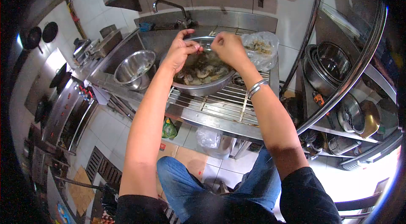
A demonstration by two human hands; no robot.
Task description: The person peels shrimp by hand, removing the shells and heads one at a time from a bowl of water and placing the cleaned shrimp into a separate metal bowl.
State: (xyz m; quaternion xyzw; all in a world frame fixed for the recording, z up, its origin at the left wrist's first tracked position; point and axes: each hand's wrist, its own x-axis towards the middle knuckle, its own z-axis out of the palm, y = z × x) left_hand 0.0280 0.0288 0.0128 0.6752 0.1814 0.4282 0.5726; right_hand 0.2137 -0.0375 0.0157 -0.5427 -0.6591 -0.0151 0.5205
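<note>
Under my fingers runs the steel bench (220,116), its wire rack top carrying everything I work with, and off to my left it drops into the sink (127,50) below the tap (169,5). Directly beneath both hands sits the big metal bowl (203,86), and it looks well filled with what I take to be shellfish (203,72), wet and piled across most of the bottom; I cannot tell cleaned pieces from uncleaned ones in that heap. Left of my left hand, a smaller steel bowl (135,68) rests in the sink and appears nearly bare inside, so by my reckoning little has been moved over there. Just beyond my right hand, touching the big bowl's far rim, slumps a clear plastic bag (260,46) with more of the same stuff inside, which suggests a fair share remains to handle. My left hand (181,50) is pinched, thumb against fingertips, around a small piece held above the heap. My right hand (226,46) is curled tight, fingers working at that same piece or one right beside it; which, I cannot tell.
</note>
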